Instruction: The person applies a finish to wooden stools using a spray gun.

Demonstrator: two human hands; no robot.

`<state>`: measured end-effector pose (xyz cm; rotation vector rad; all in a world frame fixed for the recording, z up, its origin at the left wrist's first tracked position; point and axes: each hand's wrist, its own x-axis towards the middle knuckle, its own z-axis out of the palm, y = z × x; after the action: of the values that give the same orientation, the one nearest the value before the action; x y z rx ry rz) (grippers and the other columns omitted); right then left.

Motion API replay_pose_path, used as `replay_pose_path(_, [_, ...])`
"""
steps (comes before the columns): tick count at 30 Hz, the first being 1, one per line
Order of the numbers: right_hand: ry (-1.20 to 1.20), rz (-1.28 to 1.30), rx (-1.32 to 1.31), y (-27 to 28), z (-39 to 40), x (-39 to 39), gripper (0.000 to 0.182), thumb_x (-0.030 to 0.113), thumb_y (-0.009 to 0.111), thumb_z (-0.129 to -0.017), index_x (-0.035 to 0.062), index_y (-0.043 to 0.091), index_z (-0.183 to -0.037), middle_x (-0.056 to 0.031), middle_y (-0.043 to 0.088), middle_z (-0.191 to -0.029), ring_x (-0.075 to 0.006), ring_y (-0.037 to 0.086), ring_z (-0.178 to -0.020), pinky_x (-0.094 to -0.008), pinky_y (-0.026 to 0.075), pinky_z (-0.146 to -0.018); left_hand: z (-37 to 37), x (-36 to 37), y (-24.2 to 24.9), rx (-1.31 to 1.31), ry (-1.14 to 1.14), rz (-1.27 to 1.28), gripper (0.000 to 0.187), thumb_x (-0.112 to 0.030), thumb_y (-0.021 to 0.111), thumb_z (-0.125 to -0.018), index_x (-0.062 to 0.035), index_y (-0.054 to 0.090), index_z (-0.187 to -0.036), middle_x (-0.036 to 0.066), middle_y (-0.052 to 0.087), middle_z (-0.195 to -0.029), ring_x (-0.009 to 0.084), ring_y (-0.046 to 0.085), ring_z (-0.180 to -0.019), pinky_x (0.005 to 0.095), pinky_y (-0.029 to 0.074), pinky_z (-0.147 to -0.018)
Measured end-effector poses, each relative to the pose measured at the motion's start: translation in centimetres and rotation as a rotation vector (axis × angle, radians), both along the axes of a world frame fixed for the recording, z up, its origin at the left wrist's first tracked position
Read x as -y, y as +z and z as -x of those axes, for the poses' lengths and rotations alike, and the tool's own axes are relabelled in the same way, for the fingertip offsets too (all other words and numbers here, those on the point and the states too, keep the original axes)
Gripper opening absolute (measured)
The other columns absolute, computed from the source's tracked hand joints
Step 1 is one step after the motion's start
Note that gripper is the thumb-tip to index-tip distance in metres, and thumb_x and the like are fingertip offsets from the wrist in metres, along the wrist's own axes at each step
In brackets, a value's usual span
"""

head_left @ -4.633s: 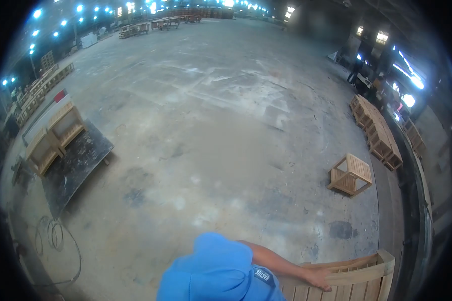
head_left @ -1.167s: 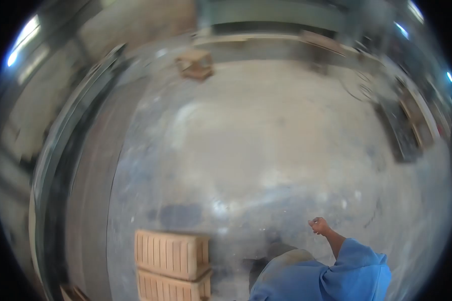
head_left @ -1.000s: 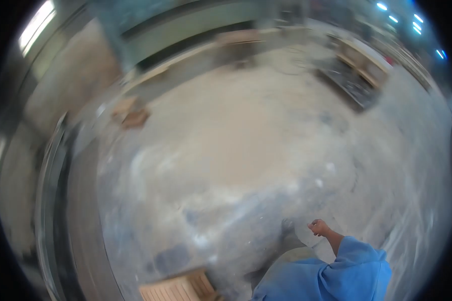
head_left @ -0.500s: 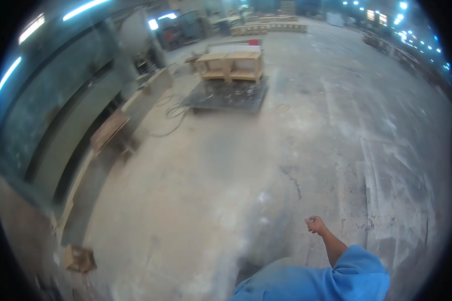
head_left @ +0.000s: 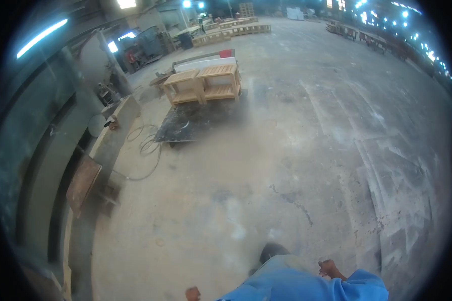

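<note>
Bare fingers of the right hand (head_left: 330,268) curl inward into a loose fist holding nothing, just above the blue sleeve (head_left: 336,288) at the bottom edge of view. Left hand (head_left: 192,293) shows only partly at the bottom edge; whether its fingers are spread or closed cannot be told. Both hands hang free over the concrete floor (head_left: 286,150), touching no object.

Concrete stretches open and unobstructed ahead and to the right, marked with pale dust patches and a dark crack. Well apart from the hands, ahead and to the left, two wooden tables (head_left: 203,85) stand side by side at the far edge of a dark flat platform (head_left: 196,123). A coiled hose (head_left: 144,145) lies just beside the platform's left edge. Along the left border runs a low wall (head_left: 113,130), with a brown board (head_left: 83,183) leaning near it. More wooden furniture (head_left: 231,27) lines the far end of the hall.
</note>
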<state>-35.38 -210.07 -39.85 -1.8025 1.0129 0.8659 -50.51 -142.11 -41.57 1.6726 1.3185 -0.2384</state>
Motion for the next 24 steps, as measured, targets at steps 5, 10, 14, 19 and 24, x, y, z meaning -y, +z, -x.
replay_pose_path(5, [-0.009,-0.057,-0.025,-3.4,-13.7,-8.1,0.034,0.028,0.062,-0.091,-0.0057,0.064,-0.088,-0.0138,0.063,-0.063,-0.0249,0.062,-0.047,-0.04,0.054,-0.045,-25.8,-8.1,3.9,0.316,0.093,0.007,0.025,-0.016,0.064,-0.088,-0.0071,0.057,-0.11,0.004,0.06,-0.077,0.0109,0.057,-0.064,0.0229,0.042,-0.045])
replay_pose_path(10, [0.15,0.031,0.004,-10.2,-36.6,-12.1,0.045,0.036,0.061,-0.091,-0.0061,0.067,-0.078,-0.0181,0.066,-0.062,-0.0278,0.064,-0.049,-0.0419,0.055,-0.049,-38.2,-9.6,2.4,0.227,0.033,0.105,0.026,-0.016,0.063,-0.089,-0.0089,0.056,-0.114,0.005,0.063,-0.083,0.0134,0.061,-0.069,0.0248,0.046,-0.048])
replay_pose_path(14, [0.107,-0.01,0.483,-5.2,-59.6,-18.5,0.033,0.028,0.064,-0.089,-0.0048,0.065,-0.083,-0.0111,0.062,-0.062,-0.0204,0.059,-0.048,-0.0344,0.046,-0.042,-41.4,-9.0,1.7,-0.051,-0.022,0.221,0.024,-0.019,0.066,-0.089,-0.0102,0.06,-0.11,0.007,0.066,-0.087,0.0173,0.065,-0.075,0.0292,0.049,-0.053])
replay_pose_path(19, [0.125,-0.05,0.68,0.9,-82.4,-29.4,0.047,0.033,0.067,-0.089,-0.0047,0.06,-0.116,-0.0098,0.064,-0.074,-0.0162,0.062,-0.057,-0.0296,0.047,-0.044,-50.0,-13.2,-0.5,-0.218,0.023,0.26,0.026,-0.022,0.066,-0.089,-0.0103,0.06,-0.112,0.007,0.066,-0.089,0.0175,0.065,-0.078,0.0303,0.05,-0.057])
replay_pose_path(24, [0.085,-0.007,0.558,-2.2,-91.3,-38.2,0.051,0.038,0.068,-0.089,-0.0027,0.059,-0.118,-0.0106,0.065,-0.074,-0.017,0.063,-0.059,-0.0301,0.049,-0.045,-64.5,-24.5,-2.5,-0.172,0.035,0.211,0.029,-0.024,0.066,-0.089,-0.0104,0.061,-0.113,0.007,0.066,-0.09,0.0177,0.065,-0.082,0.0315,0.051,-0.06])
